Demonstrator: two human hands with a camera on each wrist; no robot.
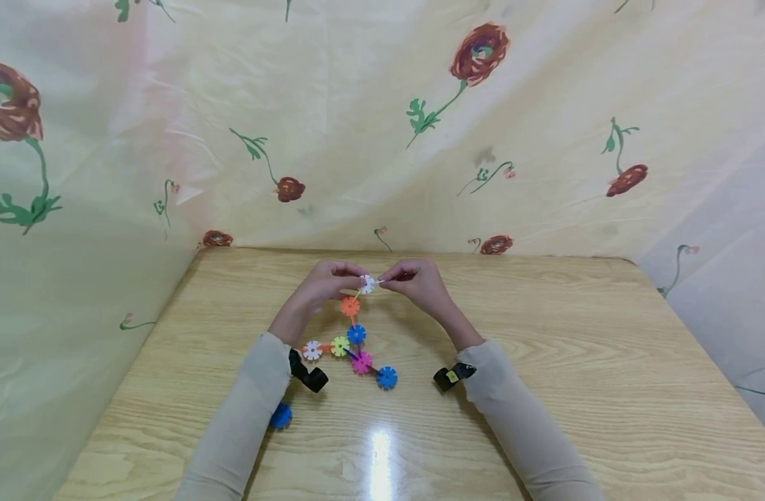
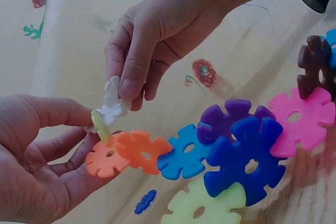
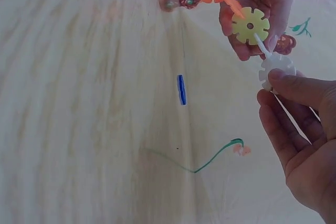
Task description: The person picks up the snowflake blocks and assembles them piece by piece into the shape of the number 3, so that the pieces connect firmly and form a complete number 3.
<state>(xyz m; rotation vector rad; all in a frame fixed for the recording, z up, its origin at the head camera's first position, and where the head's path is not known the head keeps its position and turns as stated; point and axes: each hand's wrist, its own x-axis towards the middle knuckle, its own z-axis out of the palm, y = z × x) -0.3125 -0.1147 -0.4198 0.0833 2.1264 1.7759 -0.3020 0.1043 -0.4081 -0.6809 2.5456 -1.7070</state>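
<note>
Slotted plastic snowflake discs are joined into a branching chain, with an orange disc (image 1: 350, 306), a blue disc (image 1: 356, 335), a pink disc (image 1: 361, 362) and a yellow disc (image 1: 340, 346) among them. At the chain's far end, my left hand (image 1: 323, 284) grips a white disc (image 1: 367, 284) beside its thumb tip. My right hand (image 1: 418, 284) pinches another white disc (image 3: 275, 72) between thumb and fingers, edge-on in the head view. In the right wrist view the two white discs meet at their slots, next to a yellow disc (image 3: 250, 25).
A separate blue disc (image 1: 282, 415) lies by the left sleeve, partly covered by it. Another blue disc (image 1: 387, 378) ends the chain's near branch. Wood-grain table (image 1: 576, 390) lies under everything, and a flowered cloth (image 1: 357, 139) hangs behind it.
</note>
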